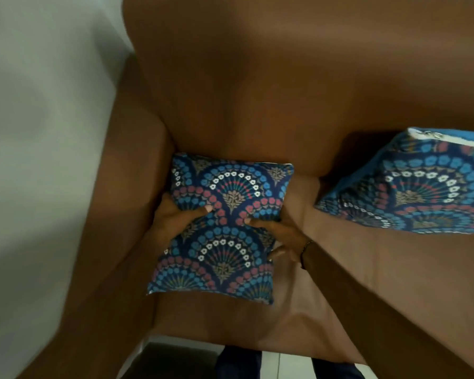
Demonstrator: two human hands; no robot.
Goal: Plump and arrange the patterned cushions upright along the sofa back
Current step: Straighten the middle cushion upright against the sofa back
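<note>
Dark trouser legs (238,363) stand at the bottom edge of the head view, at the front of a brown fabric-covered sofa (257,77) that fills most of the frame, with a pale wall (39,105) on the left.

Both forearms reach down to a square navy cushion with a blue, pink and white fan-and-flower pattern (225,228), which sits in the sofa's left corner, leaning back with its top edge against the sofa back. At the cushion's left side, the left hand (175,214) grips it, thumb pressed across the front and fingers hidden behind. From the opposite side, the right hand (279,233), with a thin bracelet at the wrist, grips the same cushion, thumb on the front. The fabric dents between the two thumbs, so this looks like the squeezing or plumping step.

A second cushion in the same pattern (422,190) leans against the sofa back to the right, well apart, tilted, its zip edge uppermost.

Judging by this, the work is partway: neither cushion stands squarely upright yet, and any further cushions are out of sight.
</note>
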